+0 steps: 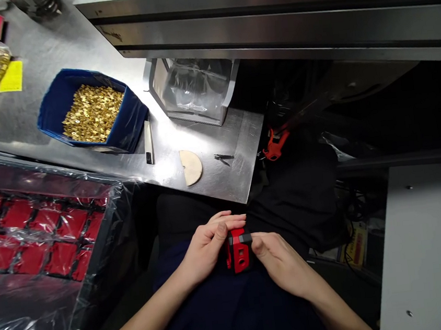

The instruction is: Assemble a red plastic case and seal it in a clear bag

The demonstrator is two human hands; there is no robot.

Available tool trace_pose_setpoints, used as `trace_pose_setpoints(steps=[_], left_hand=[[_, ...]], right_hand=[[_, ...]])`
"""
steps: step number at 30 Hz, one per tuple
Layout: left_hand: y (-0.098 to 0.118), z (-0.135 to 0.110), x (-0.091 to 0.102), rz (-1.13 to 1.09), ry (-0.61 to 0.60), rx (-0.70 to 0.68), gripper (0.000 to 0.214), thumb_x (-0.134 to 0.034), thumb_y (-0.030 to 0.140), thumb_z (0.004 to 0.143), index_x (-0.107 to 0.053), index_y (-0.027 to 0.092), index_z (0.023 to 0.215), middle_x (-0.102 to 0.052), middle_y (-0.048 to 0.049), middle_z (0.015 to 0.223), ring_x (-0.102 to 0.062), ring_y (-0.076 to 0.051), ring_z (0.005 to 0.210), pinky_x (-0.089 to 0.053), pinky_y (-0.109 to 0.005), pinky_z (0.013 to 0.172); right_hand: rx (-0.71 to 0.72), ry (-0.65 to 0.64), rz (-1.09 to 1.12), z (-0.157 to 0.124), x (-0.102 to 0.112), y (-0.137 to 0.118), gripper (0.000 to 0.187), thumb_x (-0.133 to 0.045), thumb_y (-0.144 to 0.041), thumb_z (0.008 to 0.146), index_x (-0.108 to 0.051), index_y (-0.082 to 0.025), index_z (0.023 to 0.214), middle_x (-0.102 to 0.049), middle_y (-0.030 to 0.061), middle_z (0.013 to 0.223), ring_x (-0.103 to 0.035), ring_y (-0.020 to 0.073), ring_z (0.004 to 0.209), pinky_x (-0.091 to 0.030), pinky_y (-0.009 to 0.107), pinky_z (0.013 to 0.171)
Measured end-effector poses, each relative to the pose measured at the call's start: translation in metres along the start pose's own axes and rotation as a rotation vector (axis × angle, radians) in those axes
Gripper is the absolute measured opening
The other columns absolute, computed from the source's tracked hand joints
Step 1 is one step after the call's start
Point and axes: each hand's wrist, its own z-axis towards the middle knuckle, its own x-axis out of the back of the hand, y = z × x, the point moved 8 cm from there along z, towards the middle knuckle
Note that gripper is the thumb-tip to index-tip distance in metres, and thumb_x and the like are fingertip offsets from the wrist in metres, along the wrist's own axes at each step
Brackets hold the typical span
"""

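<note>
A small red-and-black boxy device (241,253) sits over the person's lap, just on the near side of the metal worktop (222,186), directly between two bare hands, with its visible face appearing longer from near to far. The right hand (281,261) holds its right edge between thumb and fingers, while the left hand (207,247) lies at its left and far end, fingers nearly straight and close together; whether they clasp it cannot be told. Neither hand is clearly nearer, since both are right against the device.
</note>
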Motion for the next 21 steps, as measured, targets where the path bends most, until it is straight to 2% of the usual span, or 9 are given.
trace_pose_setpoints(steps=[2, 4, 7, 10, 11, 13, 15, 17, 21], left_hand=[[0.003, -0.001, -0.002, 0.02, -0.05, -0.029, 0.044, -0.046, 0.054, 0.105, -0.077, 0.028, 0.122, -0.073, -0.0069, 0.131, -0.048, -0.032, 0.141, -0.027, -0.055, 0.125], [0.005, -0.002, -0.004, 0.045, -0.083, -0.044, 0.036, -0.064, 0.05, 0.098, -0.076, 0.029, 0.124, -0.073, -0.0065, 0.131, -0.047, -0.033, 0.142, -0.026, -0.054, 0.125], [0.005, -0.003, 0.001, 0.028, -0.007, 0.006, 0.03, -0.076, 0.042, 0.09, -0.079, 0.027, 0.116, -0.072, -0.0075, 0.132, -0.051, -0.033, 0.137, -0.033, -0.05, 0.121], [-0.003, -0.003, 0.013, -0.144, 0.187, 0.183, 0.033, -0.065, 0.048, 0.097, -0.077, 0.025, 0.118, -0.069, -0.0085, 0.131, -0.06, -0.031, 0.125, -0.05, -0.042, 0.104], [-0.006, -0.003, 0.014, -0.237, 0.228, 0.255, 0.038, -0.061, 0.051, 0.099, -0.074, 0.026, 0.125, -0.069, -0.0083, 0.13, -0.061, -0.03, 0.121, -0.054, -0.039, 0.096], [-0.01, -0.002, 0.009, -0.43, 0.241, 0.38, 0.047, -0.054, 0.057, 0.101, -0.064, 0.031, 0.138, -0.07, -0.0071, 0.126, -0.063, -0.029, 0.118, -0.057, -0.036, 0.087], [-0.009, 0.0, 0.002, -0.543, 0.215, 0.456, 0.054, -0.049, 0.063, 0.101, -0.055, 0.035, 0.147, -0.071, -0.006, 0.124, -0.063, -0.03, 0.121, -0.057, -0.037, 0.09], [-0.005, 0.003, 0.002, -0.515, 0.202, 0.447, 0.056, -0.046, 0.066, 0.101, -0.054, 0.036, 0.147, -0.07, -0.0058, 0.129, -0.06, -0.03, 0.129, -0.052, -0.04, 0.102], [0.013, 0.008, 0.007, -0.325, 0.158, 0.231, 0.051, -0.044, 0.059, 0.105, -0.054, 0.031, 0.146, -0.054, -0.0058, 0.154, -0.047, -0.03, 0.143, -0.037, -0.043, 0.12]], right_hand=[[-0.093, 0.063, -0.025, 0.004, 0.004, 0.01, 0.061, -0.032, -0.062, 0.104, -0.049, -0.019, 0.064, -0.052, -0.001, 0.063, -0.043, 0.0125, 0.058, -0.028, 0.029, 0.056], [-0.174, 0.138, 0.01, 0.009, 0.009, 0.025, 0.063, -0.037, -0.062, 0.103, -0.047, -0.019, 0.059, -0.045, -0.0021, 0.055, -0.041, 0.0116, 0.054, -0.025, 0.029, 0.054], [-0.251, 0.251, 0.217, 0.013, 0.017, 0.047, 0.068, -0.031, -0.063, 0.104, -0.058, -0.018, 0.061, -0.057, 0.0014, 0.058, -0.054, 0.0146, 0.057, -0.04, 0.027, 0.057], [-0.1, 0.195, 0.188, 0.013, 0.018, 0.039, 0.049, -0.042, -0.055, 0.104, -0.073, -0.018, 0.094, -0.074, 0.0072, 0.094, -0.068, 0.0202, 0.088, -0.054, 0.032, 0.083], [-0.019, 0.133, 0.115, 0.012, 0.014, 0.03, 0.037, -0.05, -0.05, 0.102, -0.071, -0.021, 0.109, -0.073, 0.0078, 0.11, -0.067, 0.0214, 0.102, -0.053, 0.034, 0.092], [0.115, 0.022, -0.019, 0.007, 0.004, 0.013, 0.031, -0.059, -0.041, 0.1, -0.064, -0.026, 0.126, -0.067, 0.0073, 0.125, -0.062, 0.0226, 0.116, -0.05, 0.037, 0.103], [0.175, 0.013, -0.082, 0.004, -0.001, 0.001, 0.026, -0.059, -0.038, 0.1, -0.065, -0.026, 0.122, -0.069, 0.0066, 0.115, -0.064, 0.0222, 0.106, -0.052, 0.036, 0.095], [0.193, 0.057, -0.068, 0.004, -0.001, -0.006, 0.021, -0.055, -0.039, 0.102, -0.068, -0.024, 0.111, -0.07, 0.0054, 0.103, -0.065, 0.0208, 0.093, -0.053, 0.033, 0.086], [0.126, 0.136, 0.088, 0.006, 0.006, -0.01, 0.022, -0.054, -0.04, 0.102, -0.069, -0.024, 0.104, -0.069, 0.0041, 0.099, -0.065, 0.0196, 0.091, -0.054, 0.03, 0.083]])
